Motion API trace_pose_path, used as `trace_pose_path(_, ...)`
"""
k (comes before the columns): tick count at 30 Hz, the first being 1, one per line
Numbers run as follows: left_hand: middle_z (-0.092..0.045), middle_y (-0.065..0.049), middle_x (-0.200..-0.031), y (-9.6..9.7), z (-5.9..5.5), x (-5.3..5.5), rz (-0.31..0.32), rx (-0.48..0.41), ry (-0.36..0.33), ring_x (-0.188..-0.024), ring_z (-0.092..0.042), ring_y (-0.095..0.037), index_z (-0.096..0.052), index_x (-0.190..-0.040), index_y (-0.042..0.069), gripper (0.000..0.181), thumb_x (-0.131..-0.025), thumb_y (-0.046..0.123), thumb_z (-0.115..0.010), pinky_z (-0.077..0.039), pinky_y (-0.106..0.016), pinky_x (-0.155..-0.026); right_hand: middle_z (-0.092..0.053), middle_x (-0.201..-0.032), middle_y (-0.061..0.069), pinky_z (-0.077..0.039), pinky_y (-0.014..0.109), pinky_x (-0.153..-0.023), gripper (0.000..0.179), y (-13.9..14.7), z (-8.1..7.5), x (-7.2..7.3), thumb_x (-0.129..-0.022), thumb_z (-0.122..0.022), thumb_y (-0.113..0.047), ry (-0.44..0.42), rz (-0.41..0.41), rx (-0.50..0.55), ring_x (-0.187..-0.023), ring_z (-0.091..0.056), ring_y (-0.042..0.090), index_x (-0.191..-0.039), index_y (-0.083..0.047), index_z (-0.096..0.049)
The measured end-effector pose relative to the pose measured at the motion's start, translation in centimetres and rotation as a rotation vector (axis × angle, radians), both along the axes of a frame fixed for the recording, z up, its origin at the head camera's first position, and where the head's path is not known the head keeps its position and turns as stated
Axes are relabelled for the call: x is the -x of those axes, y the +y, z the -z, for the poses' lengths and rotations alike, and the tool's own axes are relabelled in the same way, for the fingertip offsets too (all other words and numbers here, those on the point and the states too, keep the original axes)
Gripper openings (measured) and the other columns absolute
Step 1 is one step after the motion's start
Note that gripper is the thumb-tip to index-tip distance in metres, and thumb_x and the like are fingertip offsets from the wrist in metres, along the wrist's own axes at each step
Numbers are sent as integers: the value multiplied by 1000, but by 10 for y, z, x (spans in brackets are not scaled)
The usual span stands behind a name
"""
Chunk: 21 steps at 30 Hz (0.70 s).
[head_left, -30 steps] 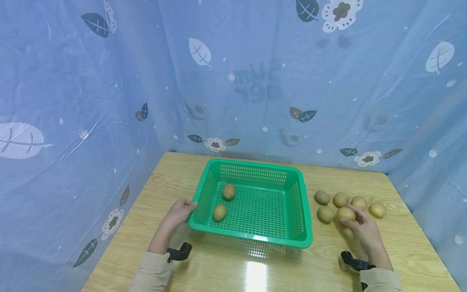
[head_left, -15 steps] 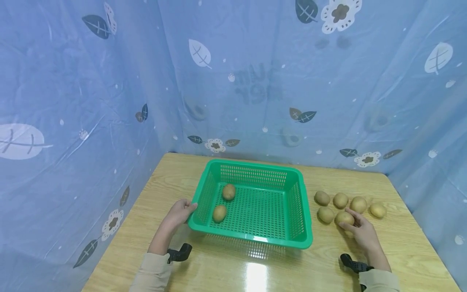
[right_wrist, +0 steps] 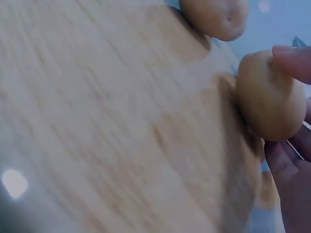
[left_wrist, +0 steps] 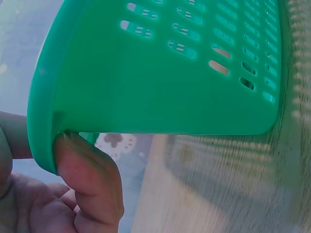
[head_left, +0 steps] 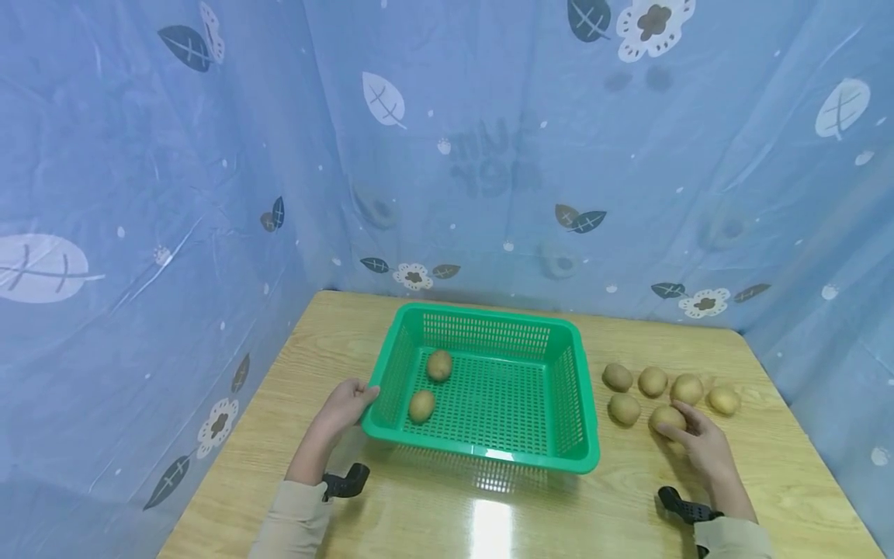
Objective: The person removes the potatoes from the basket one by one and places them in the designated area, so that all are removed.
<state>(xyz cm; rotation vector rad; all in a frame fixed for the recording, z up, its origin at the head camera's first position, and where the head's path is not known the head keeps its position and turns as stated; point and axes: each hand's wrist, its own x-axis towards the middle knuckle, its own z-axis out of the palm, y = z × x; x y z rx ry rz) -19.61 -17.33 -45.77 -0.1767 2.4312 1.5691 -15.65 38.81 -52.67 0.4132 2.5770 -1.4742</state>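
Note:
My left hand (head_left: 342,407) grips the rim of a green plastic basket (head_left: 492,456) at its left front corner. In the left wrist view a curled finger (left_wrist: 90,174) hooks under the basket's rim (left_wrist: 41,107). Inside the basket lie two potatoes, one potato (head_left: 439,365) behind the other potato (head_left: 421,406). On the right side of the table my right hand (head_left: 708,446) holds a potato (head_left: 666,420) between thumb and fingers. The right wrist view shows this potato (right_wrist: 269,99) from the side, low over or on the table; I cannot tell which.
Several more potatoes sit close by: one potato (head_left: 625,409) left of my right hand, and a row behind it, including the rightmost potato (head_left: 724,400). The wooden table (head_left: 412,505) ends at a blue patterned curtain (head_left: 489,233) at the back and sides.
The right hand and its potato have shifted slightly, first left, then right and a little nearer to me, away from the back row. The left hand and basket look the same.

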Motion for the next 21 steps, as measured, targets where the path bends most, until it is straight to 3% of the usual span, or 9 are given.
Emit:
trace_pose_path(3,-61,-15,-91,0,2,-1,-1,0,1,-76,-61,-17,-54,-109,-10,31,-100,19,-46,-51,-29,-68,-10,-155,25,-24,58,-107,87,2,-4,-2,-91,-54,-52,-6,23,-8,-137,-18,47,-151,-5,-13)
trace_pose_path(5,-61,-15,-91,0,2,-1,-3,3,0,-76,-61,-17,-54,-109,-10,31,-100,19,-46,-51,-29,-67,-12,-156,22,-26,51,-109,84,3,-8,-3,-92,-53,-52,10,29,-10,-139,-18,46,-152,-7,-14)
trace_pose_path(6,-61,-15,-92,0,3,-1,-2,3,2,-76,-61,-17,-54,-109,-10,31,-100,19,-46,-51,-29,-67,-13,-156,21,-30,41,-110,83,3,-10,-4,-92,-53,-52,24,32,-7,-139,-17,44,-152,-8,-14)
trace_pose_path(9,-61,-15,-91,0,2,1,-4,3,11,-76,-61,-17,-54,-109,-9,30,-100,18,-46,-50,-29,-67,-18,-158,10,-37,14,-98,77,4,-15,-4,-94,-52,-47,92,40,-8,-142,-19,35,-152,-11,-16)
trace_pose_path(12,-61,-15,-91,1,1,1,-3,8,18,-76,-61,-17,-54,-108,-9,30,-100,18,-46,-51,-29,-67,-27,-154,-4,-34,1,-82,72,3,-22,-3,-95,-54,-41,181,56,8,-139,-27,12,-151,-13,-20)
trace_pose_path(16,-60,-14,-91,0,1,2,-4,14,11,-78,-60,-17,-54,-107,-8,29,-100,19,-46,-51,-29,-68,-34,-148,-13,-34,0,-85,66,-2,-34,2,-95,-56,-34,285,40,61,-123,-35,-9,-150,-15,-24)
trace_pose_path(21,-60,-14,-93,0,2,1,-6,6,-3,-79,-60,-18,-54,-109,-8,30,-100,19,-46,-51,-29,-68,-42,-142,-13,-36,1,-87,60,-15,-50,8,-96,-57,-20,404,-37,216,-119,-39,-14,-149,-13,-29)
